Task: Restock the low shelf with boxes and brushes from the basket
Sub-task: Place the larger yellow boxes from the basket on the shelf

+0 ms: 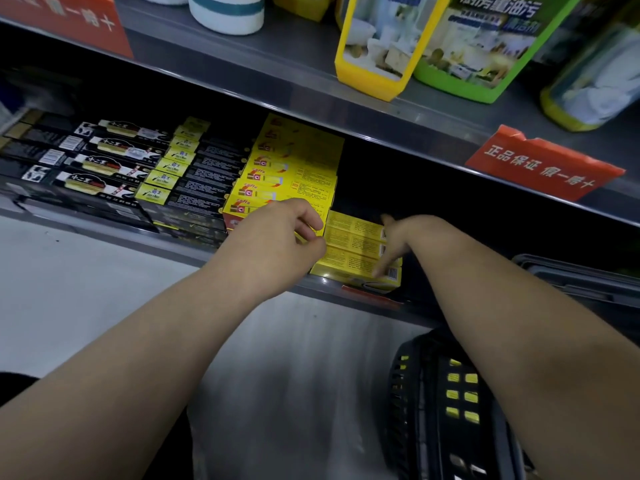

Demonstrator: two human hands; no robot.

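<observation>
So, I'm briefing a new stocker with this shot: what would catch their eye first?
The bright yellow boxes in the middle of the low shelf stand out beside dark packs. The left hand and right hand are at a lower yellow pile at the shelf's front. A red sign hangs at upper right.

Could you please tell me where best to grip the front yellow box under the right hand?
Probably its barcode end, approached from the front right. The front yellow box lies flat along the edge of the low shelf; that end faces an open gap, while the taller yellow stack and left hand crowd the other.
</observation>
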